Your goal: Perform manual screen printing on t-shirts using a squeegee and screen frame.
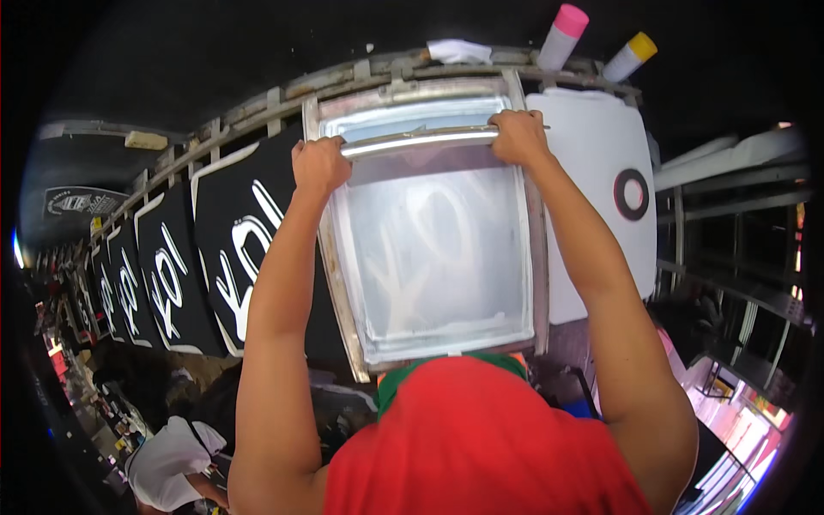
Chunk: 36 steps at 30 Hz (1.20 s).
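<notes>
In front of me lies a screen-printing frame with a pale mesh that shows faint letter shapes. Across its far part runs a long squeegee. My left hand is wrapped round the squeegee's left end, and my right hand grips its right end. Both arms are stretched out. A band of bluish-white ink shows beyond the squeegee, along the far end of the mesh. What lies under the frame is mostly hidden.
To the left, black printed panels with white lettering stand in a row. A white board on the right carries a roll of tape. Pink-capped and yellow-capped spray cans stand on the far rail. Another person is at lower left.
</notes>
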{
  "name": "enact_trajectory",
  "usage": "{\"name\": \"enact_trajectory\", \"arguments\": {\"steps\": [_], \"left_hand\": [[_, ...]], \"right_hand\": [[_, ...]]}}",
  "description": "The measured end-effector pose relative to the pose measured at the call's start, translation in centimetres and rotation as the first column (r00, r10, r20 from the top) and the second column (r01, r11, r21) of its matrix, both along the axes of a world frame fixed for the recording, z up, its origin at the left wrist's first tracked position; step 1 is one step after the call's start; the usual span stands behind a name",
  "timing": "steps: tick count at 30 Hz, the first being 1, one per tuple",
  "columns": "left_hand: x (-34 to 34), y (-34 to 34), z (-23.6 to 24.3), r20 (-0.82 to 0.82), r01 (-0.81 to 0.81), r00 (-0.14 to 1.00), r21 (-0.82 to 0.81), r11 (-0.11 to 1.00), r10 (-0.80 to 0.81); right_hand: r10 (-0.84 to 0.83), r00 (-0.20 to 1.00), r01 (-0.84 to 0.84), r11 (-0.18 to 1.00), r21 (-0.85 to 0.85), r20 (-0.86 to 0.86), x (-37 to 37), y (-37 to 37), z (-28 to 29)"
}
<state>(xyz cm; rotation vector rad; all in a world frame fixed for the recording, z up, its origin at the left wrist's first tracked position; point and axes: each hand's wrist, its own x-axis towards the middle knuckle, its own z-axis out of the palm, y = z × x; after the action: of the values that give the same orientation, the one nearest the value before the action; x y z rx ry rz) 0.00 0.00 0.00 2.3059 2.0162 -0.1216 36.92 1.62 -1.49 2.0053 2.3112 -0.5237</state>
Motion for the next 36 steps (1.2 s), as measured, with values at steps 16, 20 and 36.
{"name": "enact_trajectory", "arguments": {"steps": [16, 20, 36], "left_hand": [[0.2, -39.3, 0.2, 0.197, 0.041, 0.980, -0.102, 0.994, -0.020], [0.3, -36.6, 1.2, 0.403, -0.047, 0.915, 0.039, 0.998, 0.028], [0.7, -34.2, -2.2, 0.092, 0.076, 0.993, -0.091, 0.993, -0.067]], "right_hand": [[0.047, 0.993, -0.071, 0.973, -0.219, -0.111, 2.0, -38.8, 0.5], [0.013, 0.955, -0.039, 0.996, -0.084, -0.295, 3.0, -36.1, -0.6], [0.108, 0.988, -0.122, 0.984, -0.129, -0.112, 1.6, -33.4, -2.9]]}}
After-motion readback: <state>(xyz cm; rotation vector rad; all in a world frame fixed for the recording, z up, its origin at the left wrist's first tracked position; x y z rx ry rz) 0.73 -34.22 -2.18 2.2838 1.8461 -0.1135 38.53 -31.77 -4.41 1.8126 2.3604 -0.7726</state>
